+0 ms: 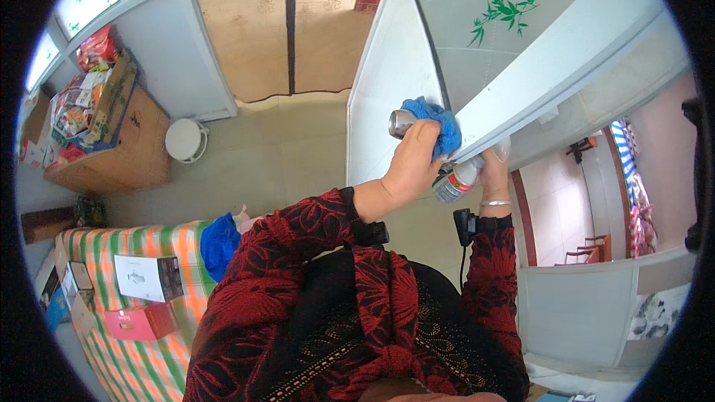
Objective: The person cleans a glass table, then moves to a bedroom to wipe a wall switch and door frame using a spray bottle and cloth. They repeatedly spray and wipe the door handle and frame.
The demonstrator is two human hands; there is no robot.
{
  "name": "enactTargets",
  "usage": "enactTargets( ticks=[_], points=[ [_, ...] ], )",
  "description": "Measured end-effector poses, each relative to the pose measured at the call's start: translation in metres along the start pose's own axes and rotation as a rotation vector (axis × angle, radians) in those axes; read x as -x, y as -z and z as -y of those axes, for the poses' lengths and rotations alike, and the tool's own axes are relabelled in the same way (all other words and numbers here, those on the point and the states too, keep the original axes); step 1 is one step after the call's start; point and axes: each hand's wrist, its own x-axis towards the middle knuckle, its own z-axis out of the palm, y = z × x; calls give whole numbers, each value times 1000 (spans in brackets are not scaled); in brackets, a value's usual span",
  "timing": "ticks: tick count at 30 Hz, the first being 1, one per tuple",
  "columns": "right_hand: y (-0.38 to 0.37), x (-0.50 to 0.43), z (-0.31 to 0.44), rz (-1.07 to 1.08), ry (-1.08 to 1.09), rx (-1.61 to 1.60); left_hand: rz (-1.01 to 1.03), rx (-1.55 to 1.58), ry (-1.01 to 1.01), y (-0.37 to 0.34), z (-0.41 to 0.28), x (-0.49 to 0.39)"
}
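My left hand (416, 148) presses a blue cloth (433, 120) around the metal door knob (398, 124), and the knob's round end sticks out to the left. The knob sits by the edge of a white door (385, 78), whose pane carries green bamboo-leaf prints. On the other side of the door edge, my right hand (494, 170) holds a spray bottle (455, 183) with a red and green label, tilted. The door hides most of the right fingers and part of the bottle's white spray head.
At left, a wooden cabinet (120, 145) bears a carton of packets beside a white round stool (186, 140). A checked cloth (187, 234) lies under a white box (146, 278), a red box (139, 322) and a blue cloth bundle (219, 245). Beige curtains (251, 28) hang ahead.
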Motion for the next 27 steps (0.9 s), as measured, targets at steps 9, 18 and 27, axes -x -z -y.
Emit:
enactTargets(
  ticks=[9, 18, 27],
  points=[
    [-14, 3, -3, 37, 71, -42, 261, -275, 40, 21, 22, -75],
    [-21, 5, -2, -43, 24, -133, 345, -127, -5, 46, 10, 45],
    [-26, 46, 56, -85, 244, 36, 176, -454, -143, 85, 22, -14]
  ],
)
